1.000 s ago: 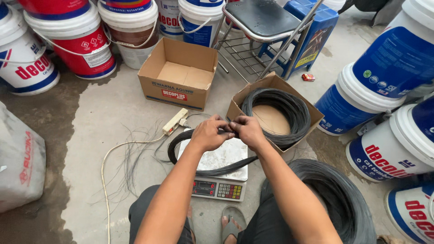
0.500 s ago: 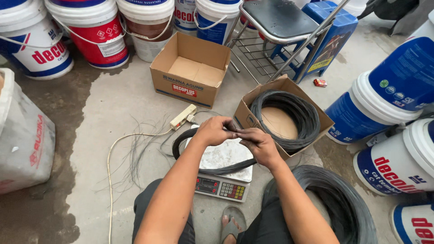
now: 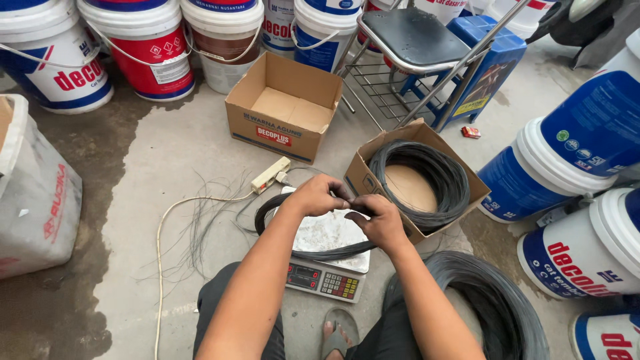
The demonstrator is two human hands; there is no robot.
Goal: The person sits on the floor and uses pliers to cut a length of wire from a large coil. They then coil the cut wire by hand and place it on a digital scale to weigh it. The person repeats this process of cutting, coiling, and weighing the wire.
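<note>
A small coil of dark wire (image 3: 313,253) lies on a digital scale (image 3: 327,273) on the floor in front of me. My left hand (image 3: 319,195) and my right hand (image 3: 377,220) meet over its far side, both pinching the wire of that coil. Just beyond my right hand an open cardboard box (image 3: 363,179) holds a larger coil of dark wire (image 3: 440,175). A big coil of the same wire (image 3: 497,303) lies by my right knee.
An empty cardboard box (image 3: 283,107) sits further back, with a power strip (image 3: 270,175) and its cable beside loose wire strands (image 3: 200,220). Paint buckets (image 3: 140,47) ring the area. A folding chair (image 3: 407,40), a blue stool (image 3: 487,53) and a white sack (image 3: 33,193) stand around.
My right hand has slid down and toward me along the wire while the left stays on the coil. The view has shifted slightly.
</note>
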